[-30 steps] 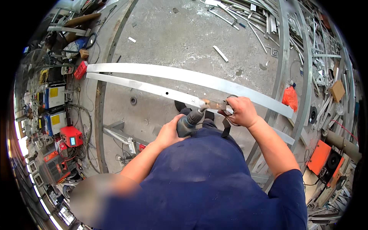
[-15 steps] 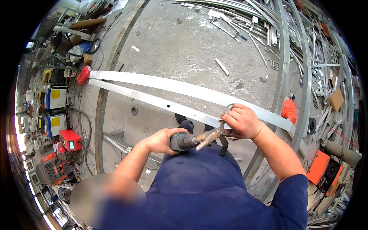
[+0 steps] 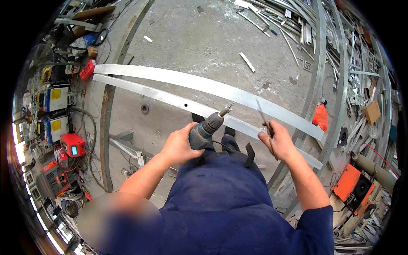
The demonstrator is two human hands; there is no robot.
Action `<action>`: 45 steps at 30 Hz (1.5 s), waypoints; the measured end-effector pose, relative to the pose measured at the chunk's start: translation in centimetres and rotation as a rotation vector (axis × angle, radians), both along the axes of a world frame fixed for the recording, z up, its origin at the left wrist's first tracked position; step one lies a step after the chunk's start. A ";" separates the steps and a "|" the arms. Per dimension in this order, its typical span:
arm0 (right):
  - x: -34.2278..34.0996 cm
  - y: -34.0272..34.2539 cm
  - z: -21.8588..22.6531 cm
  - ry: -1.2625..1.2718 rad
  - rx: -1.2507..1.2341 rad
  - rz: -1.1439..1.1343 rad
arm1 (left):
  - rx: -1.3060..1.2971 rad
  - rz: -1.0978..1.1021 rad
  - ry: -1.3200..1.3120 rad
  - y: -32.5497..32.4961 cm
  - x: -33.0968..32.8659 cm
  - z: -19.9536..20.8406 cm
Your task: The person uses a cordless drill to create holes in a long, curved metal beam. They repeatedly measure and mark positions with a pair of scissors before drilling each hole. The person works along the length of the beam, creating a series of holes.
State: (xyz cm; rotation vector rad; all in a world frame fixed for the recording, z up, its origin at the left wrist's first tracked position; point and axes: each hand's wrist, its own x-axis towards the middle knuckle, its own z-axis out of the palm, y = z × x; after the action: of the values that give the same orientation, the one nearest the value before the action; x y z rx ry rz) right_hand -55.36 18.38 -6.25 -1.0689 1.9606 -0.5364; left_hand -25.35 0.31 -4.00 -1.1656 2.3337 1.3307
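My left hand (image 3: 182,146) is wrapped round a blue-and-black power drill (image 3: 199,137). Its chuck and short metal bit (image 3: 228,109) point up and to the right, over the nearer of two silver metal bars. That nearer bar (image 3: 159,94) has a round dark hole left of the bit. The farther, wider bar (image 3: 182,78) curves across above it. To the right, my right hand (image 3: 278,140) closes on a plier-like metal tool (image 3: 261,109), seen nearly edge-on, with its thin end pointing away over the farther bar. The bit and this tool are apart.
Long steel rails (image 3: 108,127) run under the bars at left, with another rail (image 3: 316,76) at right. Red and blue-white machines (image 3: 72,144) stand at left. An orange bag (image 3: 320,117), an orange machine (image 3: 350,182) and piled metal offcuts lie at right.
The plier-like tool has come away from the drill's front, uncovering the bit. My right hand has moved right and turned the tool; the drill now points farther forward.
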 end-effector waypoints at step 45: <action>-1.9 -2.9 -0.8 0.399 -0.743 0.490 | 0.181 -0.291 0.160 -0.1 -0.4 0.9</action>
State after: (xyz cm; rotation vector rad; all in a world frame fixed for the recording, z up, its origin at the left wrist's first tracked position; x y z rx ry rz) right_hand -57.22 15.52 -7.01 -2.1881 1.7342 -0.8464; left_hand -25.78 0.22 -3.12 -0.6604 2.3180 1.5320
